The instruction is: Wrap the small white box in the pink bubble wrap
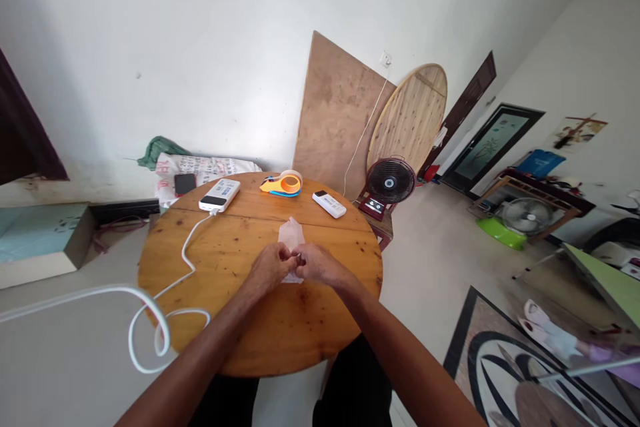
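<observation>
While both hands meet at mid-table, a clear plastic bag [291, 235] lies pinched between them.
Left hand [270, 267] and right hand [314, 263] each close their fingertips on the bag's near edge; the rest of it lies flat on the round wooden table [280, 333]. Beyond it sit a white power bank [219, 195] with its cable [186, 255], an orange tape dispenser [283, 184] and a white remote [329, 204], all well apart from the hands.
</observation>
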Demonstrator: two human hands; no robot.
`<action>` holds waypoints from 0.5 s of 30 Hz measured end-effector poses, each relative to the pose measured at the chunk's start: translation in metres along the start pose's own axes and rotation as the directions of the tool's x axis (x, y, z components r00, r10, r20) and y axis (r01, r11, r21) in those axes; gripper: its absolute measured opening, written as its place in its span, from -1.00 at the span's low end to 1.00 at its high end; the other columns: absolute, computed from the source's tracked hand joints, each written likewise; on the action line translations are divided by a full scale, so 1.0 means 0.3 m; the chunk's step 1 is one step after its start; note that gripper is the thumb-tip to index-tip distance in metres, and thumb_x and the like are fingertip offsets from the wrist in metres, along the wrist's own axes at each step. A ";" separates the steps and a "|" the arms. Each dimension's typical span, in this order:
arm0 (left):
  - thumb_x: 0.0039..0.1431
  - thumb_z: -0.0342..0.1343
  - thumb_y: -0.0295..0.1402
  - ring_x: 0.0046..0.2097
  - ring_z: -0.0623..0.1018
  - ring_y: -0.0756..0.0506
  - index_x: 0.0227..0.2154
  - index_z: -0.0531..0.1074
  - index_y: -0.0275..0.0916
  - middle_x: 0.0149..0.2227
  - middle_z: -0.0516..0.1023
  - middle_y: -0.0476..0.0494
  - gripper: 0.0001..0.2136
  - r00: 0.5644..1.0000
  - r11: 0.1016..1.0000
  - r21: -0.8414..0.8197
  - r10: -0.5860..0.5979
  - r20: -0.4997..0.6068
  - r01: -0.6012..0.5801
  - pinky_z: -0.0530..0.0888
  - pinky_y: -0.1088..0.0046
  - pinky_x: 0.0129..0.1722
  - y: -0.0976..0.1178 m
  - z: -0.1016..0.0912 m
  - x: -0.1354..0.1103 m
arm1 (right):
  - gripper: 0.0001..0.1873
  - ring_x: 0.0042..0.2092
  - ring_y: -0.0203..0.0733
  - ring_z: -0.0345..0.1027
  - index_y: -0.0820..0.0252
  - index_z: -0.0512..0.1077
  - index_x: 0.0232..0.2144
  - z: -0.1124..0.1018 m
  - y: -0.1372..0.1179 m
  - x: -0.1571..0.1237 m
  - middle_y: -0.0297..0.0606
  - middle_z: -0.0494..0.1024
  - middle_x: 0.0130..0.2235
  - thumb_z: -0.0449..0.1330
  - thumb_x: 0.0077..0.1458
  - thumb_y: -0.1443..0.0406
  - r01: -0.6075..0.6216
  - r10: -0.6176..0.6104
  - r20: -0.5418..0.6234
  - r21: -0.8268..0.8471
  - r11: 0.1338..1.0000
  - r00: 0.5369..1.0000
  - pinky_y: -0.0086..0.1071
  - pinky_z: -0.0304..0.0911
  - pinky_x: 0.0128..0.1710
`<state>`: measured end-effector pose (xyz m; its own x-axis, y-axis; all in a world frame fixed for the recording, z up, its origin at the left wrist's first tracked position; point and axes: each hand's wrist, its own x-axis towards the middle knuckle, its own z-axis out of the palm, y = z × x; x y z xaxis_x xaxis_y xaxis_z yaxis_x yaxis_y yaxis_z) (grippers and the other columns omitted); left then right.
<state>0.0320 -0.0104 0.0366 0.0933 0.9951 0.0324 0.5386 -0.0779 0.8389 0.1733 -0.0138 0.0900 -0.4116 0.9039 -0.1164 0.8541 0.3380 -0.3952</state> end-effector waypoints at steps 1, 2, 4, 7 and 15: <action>-0.07 0.10 -0.08 -0.51 0.36 -0.01 -0.58 0.35 -0.23 -0.60 0.39 0.03 -0.71 1.000 1.000 0.001 0.005 0.011 -0.005 0.13 0.51 -0.55 -0.005 0.001 0.004 | -0.91 -0.49 -0.38 0.16 0.20 0.41 -0.50 -0.010 0.005 0.000 -0.43 0.40 -0.51 0.14 -0.16 0.41 0.030 -0.030 0.028 0.020 0.999 0.999 -0.51 -0.09 -0.52; -0.06 0.09 -0.07 -0.51 0.35 -0.01 -0.58 0.35 -0.23 -0.60 0.39 0.03 -0.71 1.000 1.000 -0.010 0.018 0.021 -0.018 0.13 0.51 -0.55 -0.014 0.002 0.006 | -0.91 -0.50 -0.39 0.15 0.21 0.40 -0.51 -0.022 0.010 0.002 -0.44 0.38 -0.53 0.13 -0.17 0.43 0.063 -0.065 0.062 0.042 0.997 0.996 -0.51 -0.09 -0.53; -0.05 0.08 -0.09 -0.51 0.34 0.00 -0.56 0.36 -0.24 -0.59 0.38 0.03 -0.71 0.998 0.997 -0.064 0.056 0.043 -0.053 0.15 0.52 -0.54 -0.032 0.000 0.007 | -0.90 -0.50 -0.40 0.13 0.22 0.38 -0.52 -0.049 0.019 0.010 -0.46 0.33 -0.55 0.09 -0.17 0.45 0.127 -0.138 0.131 0.090 0.988 0.982 -0.52 -0.08 -0.53; -0.04 0.06 -0.15 -0.50 0.32 0.01 -0.52 0.38 -0.26 -0.57 0.38 0.03 -0.75 0.991 0.986 -0.146 0.092 0.093 -0.078 0.19 0.52 -0.52 -0.046 -0.006 0.004 | -0.88 -0.49 -0.39 0.15 0.23 0.38 -0.51 -0.088 0.030 0.039 -0.45 0.33 -0.54 0.05 -0.14 0.45 0.174 -0.213 0.232 0.178 0.968 0.949 -0.54 -0.03 -0.53; -0.06 0.02 -0.39 -0.38 0.40 -0.05 -0.55 0.33 -0.22 -0.46 0.40 -0.03 -0.95 0.997 0.988 0.148 0.047 -0.062 -0.037 0.27 0.46 -0.40 0.001 0.009 -0.016 | -0.86 -0.51 -0.38 0.22 0.24 0.38 -0.47 -0.123 0.121 0.134 -0.41 0.36 -0.55 0.02 0.00 0.36 0.050 -0.120 0.192 0.335 0.941 0.974 -0.53 0.06 -0.52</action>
<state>0.0340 -0.0153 0.0351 0.0664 0.9922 0.1054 0.6528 -0.1231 0.7475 0.1996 0.0445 0.1047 -0.5642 0.7898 -0.2407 0.6765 0.2751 -0.6831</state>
